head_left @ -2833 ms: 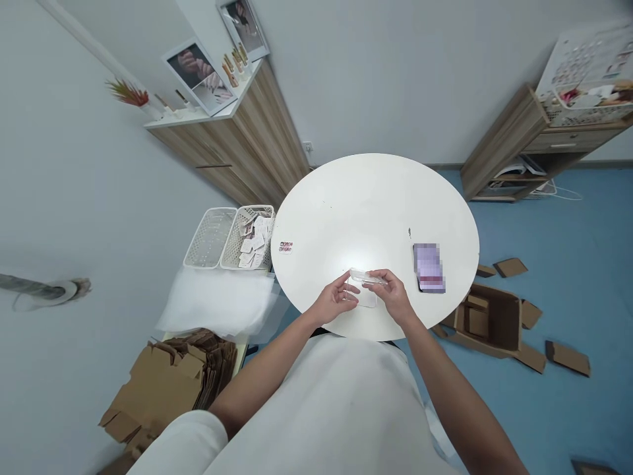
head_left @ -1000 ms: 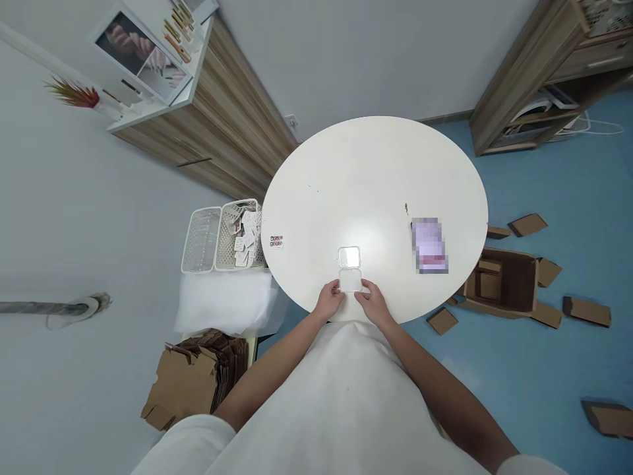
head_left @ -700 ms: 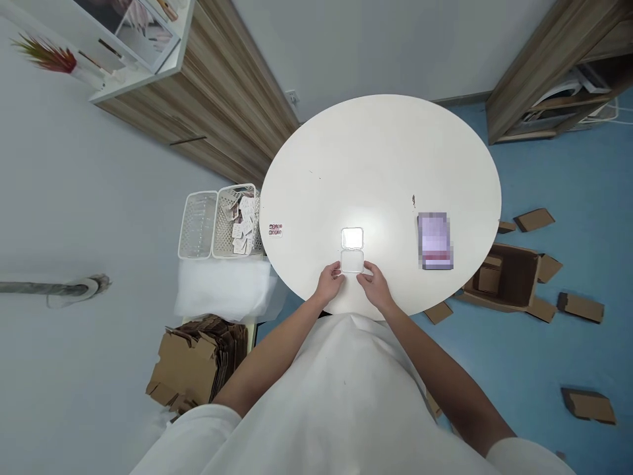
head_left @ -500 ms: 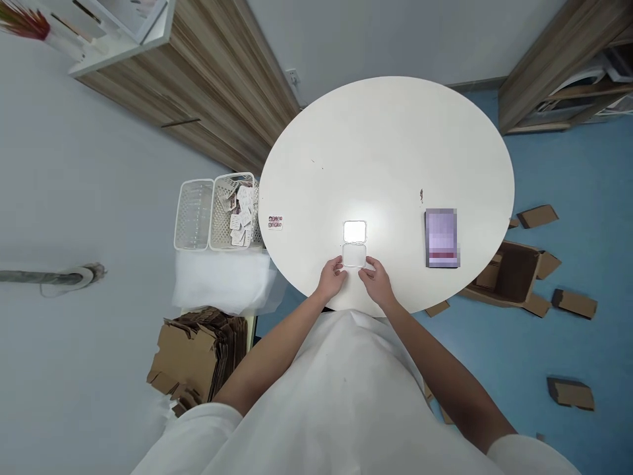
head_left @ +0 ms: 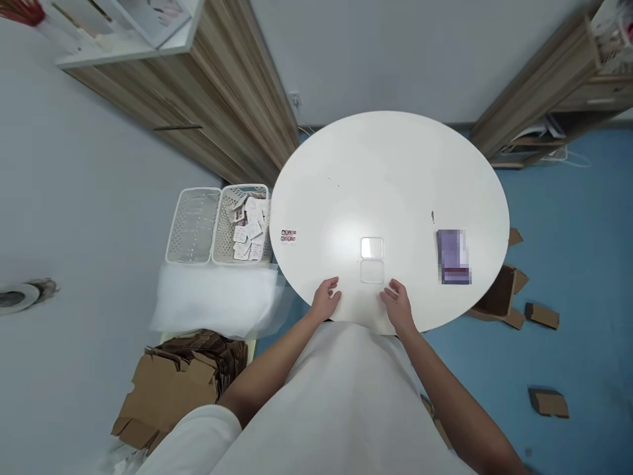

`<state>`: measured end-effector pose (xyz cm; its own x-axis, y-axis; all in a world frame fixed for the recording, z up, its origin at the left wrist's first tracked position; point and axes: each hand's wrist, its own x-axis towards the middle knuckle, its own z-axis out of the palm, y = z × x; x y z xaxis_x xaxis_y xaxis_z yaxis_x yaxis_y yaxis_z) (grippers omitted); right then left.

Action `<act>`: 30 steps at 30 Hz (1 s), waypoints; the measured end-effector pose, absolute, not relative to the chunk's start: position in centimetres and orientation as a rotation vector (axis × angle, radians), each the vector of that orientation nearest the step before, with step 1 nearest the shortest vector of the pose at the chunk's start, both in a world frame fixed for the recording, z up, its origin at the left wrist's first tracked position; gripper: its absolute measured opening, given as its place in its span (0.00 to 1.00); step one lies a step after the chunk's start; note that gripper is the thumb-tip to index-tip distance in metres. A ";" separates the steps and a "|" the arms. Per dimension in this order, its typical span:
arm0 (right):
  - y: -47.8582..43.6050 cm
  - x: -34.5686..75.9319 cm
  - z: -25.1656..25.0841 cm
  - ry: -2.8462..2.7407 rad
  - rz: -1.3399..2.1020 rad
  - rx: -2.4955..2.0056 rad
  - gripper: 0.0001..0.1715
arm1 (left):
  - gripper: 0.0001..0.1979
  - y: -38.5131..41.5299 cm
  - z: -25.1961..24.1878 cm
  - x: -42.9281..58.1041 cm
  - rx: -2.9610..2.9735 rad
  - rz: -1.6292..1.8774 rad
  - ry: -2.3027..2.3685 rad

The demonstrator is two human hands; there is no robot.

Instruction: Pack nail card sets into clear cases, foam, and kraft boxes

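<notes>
A small clear plastic case [head_left: 372, 259] lies opened flat on the round white table [head_left: 390, 165], near its front edge. My left hand [head_left: 326, 299] rests at the table edge, left of the case, fingers loosely apart and holding nothing. My right hand [head_left: 397, 303] lies just below and right of the case, fingers spread, not touching it. A small printed sticker card [head_left: 287, 235] sits on the table's left side. A purple booklet [head_left: 453, 256] lies on the right side.
Two white mesh baskets [head_left: 217, 224] stand left of the table, one with several small cards. Flattened cardboard [head_left: 173, 382] is stacked below them. An open cardboard box [head_left: 497, 300] and scraps lie on the blue floor at right. Wooden cabinets [head_left: 212, 99] line the wall.
Both hands held the closed clear case, opened it flat on the table, then let go and drew back toward the table edge. The view shifted slightly.
</notes>
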<state>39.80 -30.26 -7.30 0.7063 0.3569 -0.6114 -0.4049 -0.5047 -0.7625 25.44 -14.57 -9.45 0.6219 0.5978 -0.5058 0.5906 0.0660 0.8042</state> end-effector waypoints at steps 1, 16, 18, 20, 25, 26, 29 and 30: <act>-30.0 39.4 -7.1 0.005 0.863 -1.951 0.35 | 0.20 -13.4 -9.4 24.5 1.623 0.029 1.018; -13.8 32.8 -7.8 -0.747 0.902 -2.157 0.32 | 0.18 0.9 -7.5 19.5 2.126 -0.023 0.891; -11.4 33.2 -8.0 -0.849 0.872 -2.184 0.32 | 0.22 2.6 -6.9 20.3 2.171 -0.085 0.935; -9.1 33.5 -8.3 -0.907 0.809 -2.244 0.32 | 0.25 4.4 -6.5 21.3 2.207 -0.155 0.970; -4.0 33.6 -9.2 -0.934 0.750 -2.367 0.31 | 0.30 7.5 -6.6 24.0 2.266 -0.351 1.019; -3.2 33.6 -9.4 -0.924 0.748 -2.399 0.31 | 0.32 7.8 -6.8 24.4 2.264 -0.381 1.032; -1.8 33.4 -9.9 -0.899 0.750 -2.512 0.33 | 0.38 8.2 -7.5 25.2 2.261 -0.435 1.062; -1.6 33.4 -10.0 -0.900 0.754 -2.540 0.33 | 0.38 8.2 -7.7 25.4 2.268 -0.441 1.059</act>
<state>33.40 -1.56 -10.04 0.6580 0.6576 -0.3670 0.4763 -0.7409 -0.4735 25.35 8.22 -7.73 0.6280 0.5807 -0.5182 0.7768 -0.5084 0.3717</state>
